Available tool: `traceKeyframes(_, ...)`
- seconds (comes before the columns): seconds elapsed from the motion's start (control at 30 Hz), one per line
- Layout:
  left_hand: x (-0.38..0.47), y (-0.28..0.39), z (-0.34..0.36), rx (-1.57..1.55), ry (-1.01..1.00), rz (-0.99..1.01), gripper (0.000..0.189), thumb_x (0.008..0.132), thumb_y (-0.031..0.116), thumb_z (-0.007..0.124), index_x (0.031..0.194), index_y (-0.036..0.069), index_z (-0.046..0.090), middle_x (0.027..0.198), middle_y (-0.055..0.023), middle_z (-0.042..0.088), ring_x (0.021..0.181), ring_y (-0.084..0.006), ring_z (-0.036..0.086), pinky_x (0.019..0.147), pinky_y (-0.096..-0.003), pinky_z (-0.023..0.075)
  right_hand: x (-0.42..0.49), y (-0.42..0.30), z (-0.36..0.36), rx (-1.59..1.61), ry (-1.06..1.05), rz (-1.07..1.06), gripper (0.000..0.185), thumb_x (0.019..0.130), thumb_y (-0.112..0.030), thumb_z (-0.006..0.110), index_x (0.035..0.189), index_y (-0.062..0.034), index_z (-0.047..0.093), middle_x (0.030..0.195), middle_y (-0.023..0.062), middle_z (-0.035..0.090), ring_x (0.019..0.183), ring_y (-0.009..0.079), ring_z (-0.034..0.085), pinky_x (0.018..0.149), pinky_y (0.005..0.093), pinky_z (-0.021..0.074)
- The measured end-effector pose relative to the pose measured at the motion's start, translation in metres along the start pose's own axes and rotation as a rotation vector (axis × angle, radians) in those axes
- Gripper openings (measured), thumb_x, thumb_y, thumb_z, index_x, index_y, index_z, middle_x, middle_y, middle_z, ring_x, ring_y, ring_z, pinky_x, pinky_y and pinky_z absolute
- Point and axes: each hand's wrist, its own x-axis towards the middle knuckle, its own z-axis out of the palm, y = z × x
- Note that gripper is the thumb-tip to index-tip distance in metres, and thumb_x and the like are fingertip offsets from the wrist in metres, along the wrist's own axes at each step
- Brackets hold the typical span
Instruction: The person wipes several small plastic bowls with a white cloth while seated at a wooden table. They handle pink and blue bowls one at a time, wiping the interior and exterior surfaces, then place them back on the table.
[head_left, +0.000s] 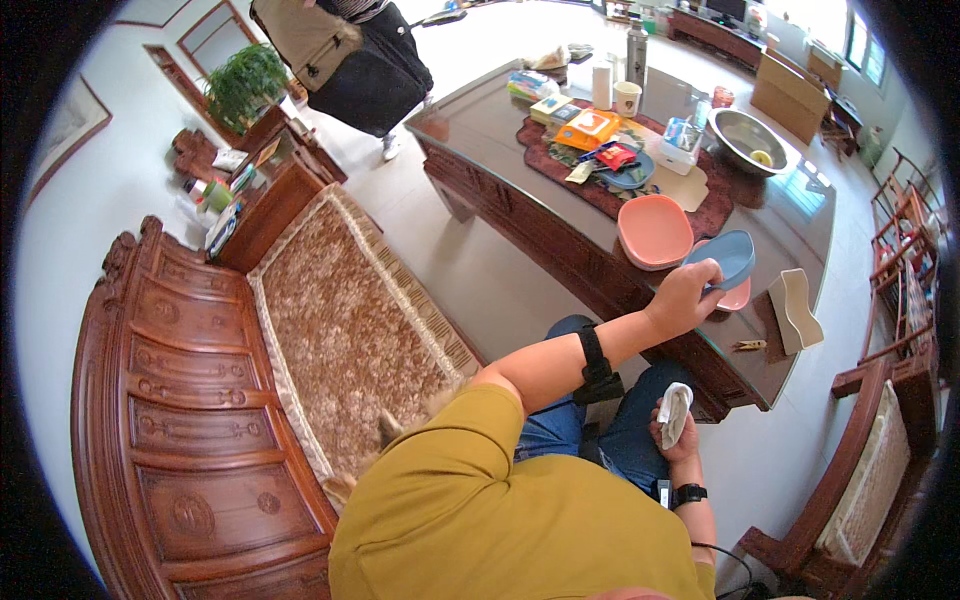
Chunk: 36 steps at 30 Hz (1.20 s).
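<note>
My left hand (681, 298) reaches over the table corner and grips a blue plastic dish (731, 253) by its near edge, holding it tilted. Partly hidden beneath it is a pink dish (738, 295) on the glass tabletop. Just to the left sits another pink dish (655, 231), rounded-square, which looks stacked on something paler. My right hand (675, 441) is low by my right thigh, with a folded white cloth (676, 416) in its fingers. A cream wavy-sided container (798, 310) and a small clip (750, 345), perhaps a clothespin, lie near the table's right end.
The wooden table (517, 217) carries a steel basin (752, 141) with a yellow piece inside, an orange wipes pack (588, 129), a paper cup (627, 98) and a thermos (636, 52). A carved wooden sofa (217, 427) stands left. A person (375, 75) stands beyond.
</note>
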Motion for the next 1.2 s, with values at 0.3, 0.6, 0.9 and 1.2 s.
traceKeyframes(0.3,-0.021,0.016,-0.037,-0.232,0.063,-0.197,0.016,0.081,0.009,0.066,0.087,0.002,0.052,0.077,-0.0051,0.054,0.07,-0.0123,0.052,0.062,-0.0281,0.0437,-0.004,0.001,0.006,0.009,0.011,-0.006,0.044,0.09,-0.03,0.055,0.128,-0.0081,0.049,0.122,0.0154,0.055,0.102,0.0299,0.057,0.077,0.0389,0.0532)
traceKeyframes(0.6,-0.043,0.014,-0.039,-0.246,0.081,-0.221,0.019,0.079,0.012,0.068,0.082,0.002,0.052,0.07,-0.0049,0.052,0.065,-0.0114,0.048,0.058,-0.0283,0.0415,-0.004,-0.005,-0.001,0.021,-0.071,0.001,0.05,0.09,-0.031,0.055,0.132,-0.0067,0.044,0.126,0.0166,0.052,0.106,0.0326,0.055,0.086,0.0421,0.0511)
traceKeyframes(0.9,-0.046,0.013,-0.038,-0.272,0.072,-0.272,0.018,0.076,0.008,0.067,0.082,0.002,0.052,0.072,-0.0094,0.056,0.067,-0.0199,0.056,0.062,-0.0328,0.0457,-0.004,-0.003,0.006,0.026,-0.126,0.088,0.052,0.089,-0.031,0.056,0.134,-0.0081,0.042,0.13,0.0156,0.05,0.108,0.0322,0.053,0.084,0.0401,0.0518)
traceKeyframes(1.2,-0.049,0.011,-0.035,-0.225,0.031,-0.31,0.018,0.077,0.01,0.068,0.082,0.002,0.052,0.072,-0.0101,0.056,0.066,-0.0188,0.056,0.061,-0.0323,0.0456,-0.004,-0.001,0.008,0.001,0.046,-0.016,0.047,0.094,-0.036,0.045,0.129,-0.0056,0.046,0.12,0.0149,0.056,0.1,0.0306,0.059,0.075,0.0437,0.0553)
